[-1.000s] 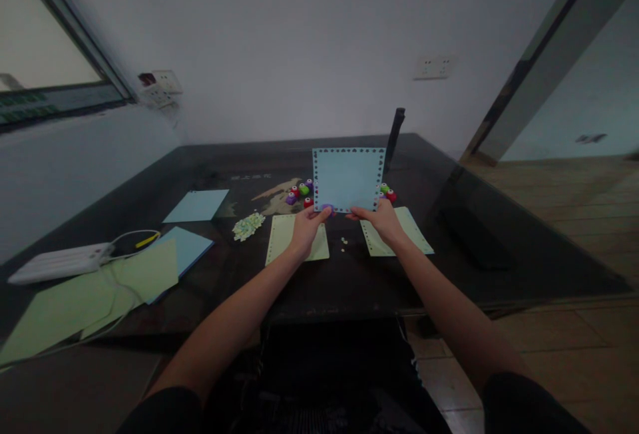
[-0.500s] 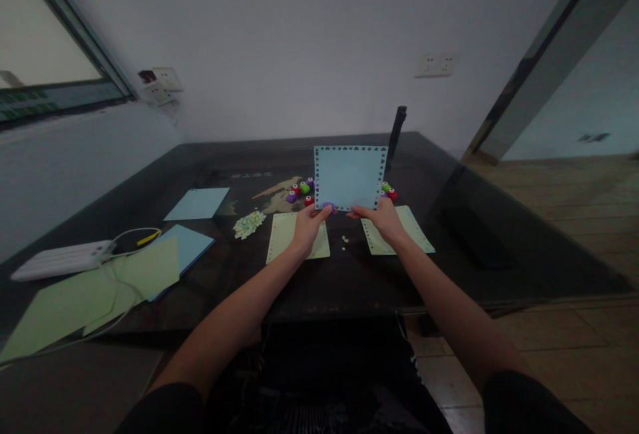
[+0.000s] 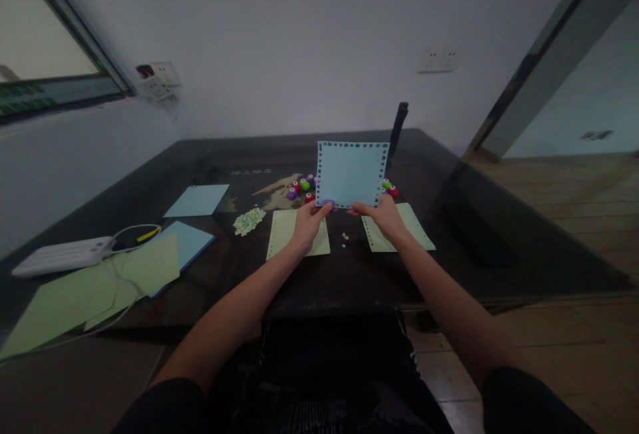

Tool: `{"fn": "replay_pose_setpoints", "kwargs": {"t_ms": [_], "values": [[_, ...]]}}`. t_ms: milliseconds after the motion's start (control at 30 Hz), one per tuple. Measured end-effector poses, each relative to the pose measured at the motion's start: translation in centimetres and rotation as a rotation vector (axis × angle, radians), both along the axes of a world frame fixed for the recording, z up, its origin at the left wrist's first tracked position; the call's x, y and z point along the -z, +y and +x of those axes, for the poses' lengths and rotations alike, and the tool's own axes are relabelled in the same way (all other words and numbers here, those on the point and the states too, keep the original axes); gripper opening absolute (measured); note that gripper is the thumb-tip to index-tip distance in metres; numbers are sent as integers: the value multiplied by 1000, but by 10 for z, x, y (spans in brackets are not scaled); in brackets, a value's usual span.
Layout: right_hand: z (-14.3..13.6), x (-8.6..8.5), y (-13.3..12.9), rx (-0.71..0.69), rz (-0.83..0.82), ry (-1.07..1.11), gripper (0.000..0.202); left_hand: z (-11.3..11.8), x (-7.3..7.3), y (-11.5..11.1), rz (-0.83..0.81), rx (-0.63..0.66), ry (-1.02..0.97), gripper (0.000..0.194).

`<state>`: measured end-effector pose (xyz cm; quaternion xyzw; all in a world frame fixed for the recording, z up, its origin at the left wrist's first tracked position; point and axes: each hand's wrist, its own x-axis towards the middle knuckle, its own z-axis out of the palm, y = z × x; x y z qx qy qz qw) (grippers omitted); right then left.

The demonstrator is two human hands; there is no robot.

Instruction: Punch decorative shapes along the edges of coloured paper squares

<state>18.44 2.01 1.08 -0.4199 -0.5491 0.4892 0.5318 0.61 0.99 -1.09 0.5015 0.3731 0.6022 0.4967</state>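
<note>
A light blue sheet of paper (image 3: 352,173), with small shapes punched along its edges, is held up above the table. My left hand (image 3: 310,222) pinches its lower left corner, where a small purple thing (image 3: 328,205) shows by the thumb. My right hand (image 3: 383,216) grips the lower edge towards the right. Below the hands lie two pale yellow-green punched sheets, a left one (image 3: 282,231) and a right one (image 3: 413,229). Between them are a few tiny paper bits (image 3: 344,237). Several coloured craft punches (image 3: 304,185) stand behind the blue sheet, partly hidden by it.
To the left is a pile of paper cut-outs (image 3: 249,221). Farther left lie a blue sheet (image 3: 198,200), yellow-green sheets (image 3: 94,287) and a white power strip (image 3: 62,256) with a cable. A black upright object (image 3: 398,129) stands behind; a dark flat object (image 3: 476,234) lies right.
Hardly anything differs. The camera view has shifted slightly, and both hands still hold the blue sheet in nearly the same place.
</note>
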Motion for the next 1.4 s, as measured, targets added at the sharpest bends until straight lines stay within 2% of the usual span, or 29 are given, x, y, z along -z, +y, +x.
{"fn": "replay_pose_setpoints", "kwargs": {"t_ms": [367,1067,1400], "values": [[4,1,3,27,-35,30,37,7,3,-3,-3,-6,42,30],[4,1,5,109,17,90,42,9,2,-4,-78,46,-77,35],[6,-1,6,202,52,104,40,7,-2,-5,-56,64,58,35]]}}
